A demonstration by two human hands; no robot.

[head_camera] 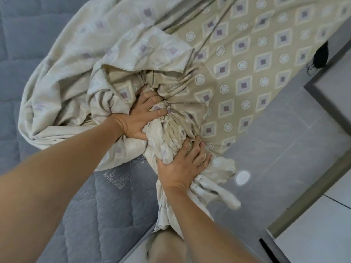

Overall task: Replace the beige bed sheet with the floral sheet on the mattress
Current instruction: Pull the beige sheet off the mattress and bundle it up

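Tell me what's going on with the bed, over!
Left hand and right hand both gripping the bunched beige diamond-patterned sheet. Sheet partly pulled off the grey quilted mattress. Floral sheet not in view. Nothing blocking.

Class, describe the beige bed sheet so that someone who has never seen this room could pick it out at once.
Start at the grey quilted mattress filling the left of the view. Heaped across its upper part and gathered at its edge is the beige bed sheet, gripped by the left hand and right hand. Only it carries printed diamonds and circles.
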